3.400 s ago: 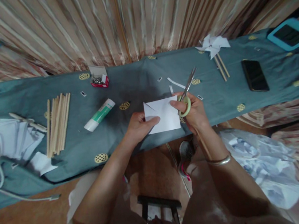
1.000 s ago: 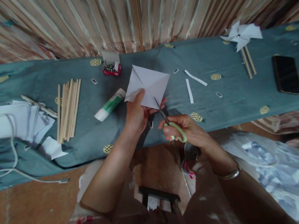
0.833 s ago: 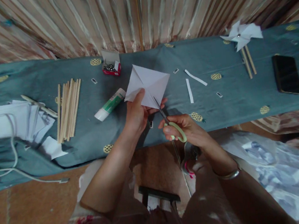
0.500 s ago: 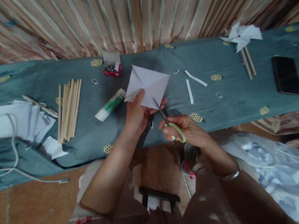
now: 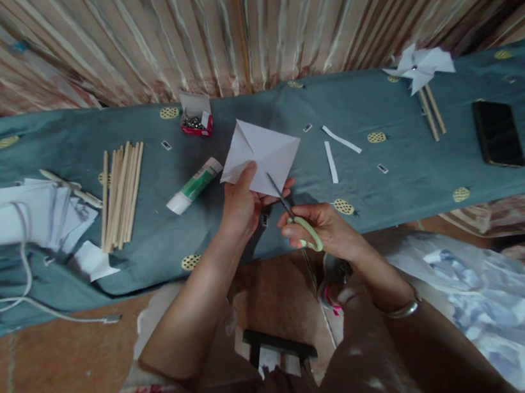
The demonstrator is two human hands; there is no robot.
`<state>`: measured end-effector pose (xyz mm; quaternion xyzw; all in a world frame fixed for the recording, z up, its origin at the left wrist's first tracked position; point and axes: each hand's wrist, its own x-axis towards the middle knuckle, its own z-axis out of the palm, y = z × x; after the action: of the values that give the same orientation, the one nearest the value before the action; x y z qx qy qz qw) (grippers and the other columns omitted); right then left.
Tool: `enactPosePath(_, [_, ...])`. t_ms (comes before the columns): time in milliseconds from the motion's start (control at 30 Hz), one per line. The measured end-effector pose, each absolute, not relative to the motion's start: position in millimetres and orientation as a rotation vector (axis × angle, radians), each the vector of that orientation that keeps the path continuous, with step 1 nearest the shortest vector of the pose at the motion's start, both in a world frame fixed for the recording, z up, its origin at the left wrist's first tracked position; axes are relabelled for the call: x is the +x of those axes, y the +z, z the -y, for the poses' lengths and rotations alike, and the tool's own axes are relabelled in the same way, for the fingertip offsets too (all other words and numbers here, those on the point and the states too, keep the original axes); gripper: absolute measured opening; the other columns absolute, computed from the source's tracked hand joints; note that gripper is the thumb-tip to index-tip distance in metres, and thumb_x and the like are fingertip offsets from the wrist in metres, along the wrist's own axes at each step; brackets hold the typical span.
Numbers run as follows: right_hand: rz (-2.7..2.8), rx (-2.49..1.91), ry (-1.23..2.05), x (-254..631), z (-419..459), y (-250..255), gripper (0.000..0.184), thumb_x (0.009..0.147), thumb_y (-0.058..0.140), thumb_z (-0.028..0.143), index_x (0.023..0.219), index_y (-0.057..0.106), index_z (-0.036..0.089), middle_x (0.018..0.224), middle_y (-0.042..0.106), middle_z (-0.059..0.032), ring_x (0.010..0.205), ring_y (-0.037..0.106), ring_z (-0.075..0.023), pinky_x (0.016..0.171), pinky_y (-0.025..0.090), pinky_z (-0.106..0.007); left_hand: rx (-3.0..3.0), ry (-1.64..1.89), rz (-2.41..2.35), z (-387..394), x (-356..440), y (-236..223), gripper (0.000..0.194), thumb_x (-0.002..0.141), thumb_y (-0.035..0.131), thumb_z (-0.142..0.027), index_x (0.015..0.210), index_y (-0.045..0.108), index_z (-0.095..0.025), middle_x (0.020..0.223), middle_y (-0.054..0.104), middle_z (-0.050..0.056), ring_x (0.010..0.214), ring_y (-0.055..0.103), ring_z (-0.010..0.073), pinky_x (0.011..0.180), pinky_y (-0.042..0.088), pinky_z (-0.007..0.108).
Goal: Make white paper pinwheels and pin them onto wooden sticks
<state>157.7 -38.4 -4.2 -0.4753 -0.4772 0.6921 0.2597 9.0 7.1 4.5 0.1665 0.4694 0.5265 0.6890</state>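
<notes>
A white square of paper [image 5: 266, 148] with crease lines is held over the table, one corner pointing towards me. My left hand [image 5: 241, 202] grips it at the near left edge, thumb on top and fingers underneath. In my right hand [image 5: 322, 227] is a pair of scissors [image 5: 306, 229] with pale green handles. Their blades lie along the crease at the paper's near corner, the tips reaching towards its middle. Left of the paper lies a glue stick [image 5: 194, 186] with a green label. Behind it stands an open small red box [image 5: 197, 124] of shiny metal pieces.
Wooden sticks [image 5: 123, 195] and a stack of white paper [image 5: 28, 217] lie at the left, beside a white cable [image 5: 25, 253]. Two paper strips [image 5: 331, 161] lie right of the paper. Farther right are a paper pinwheel [image 5: 422, 66] and a phone [image 5: 498, 133]. A plastic bag [image 5: 491, 314] of paper scraps sits below.
The view has shifted slightly. My hands, the paper and the scissors keep nearly the same positions, with the blades still at the near corner.
</notes>
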Motion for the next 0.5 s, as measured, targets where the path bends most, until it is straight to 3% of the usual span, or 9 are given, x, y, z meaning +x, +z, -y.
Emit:
enactPosePath(300, [1.326,-1.268,1.854,158.6,38.8,-9.4,0.041,0.068,0.079,0.058,0.072,0.066,0.019,0.054,0.054,0.0056,0.049,0.046,-0.0064,0.047,0.036,-0.02,0.359,1.208,-1.022,-5.7,9.1,5.6,0.038,0.092,0.054,-0.027,0.128,0.055,-0.017,0.087,0.077,0.007,0.071,0.076,0.0236,0.063,0.061,0.032])
enactPosePath(500, [1.307,-1.276,1.85,157.3,39.1,-7.8,0.041,0.068,0.079,0.059,0.072,0.066,0.02,0.055,0.054,0.0058,0.048,0.046,-0.0065,0.046,0.037,-0.02,0.412,1.209,-0.994,-2.9,9.6,-1.2,0.026,0.092,0.053,-0.028,0.114,0.06,-0.016,0.089,0.076,0.008,0.072,0.076,0.0239,0.063,0.062,0.032])
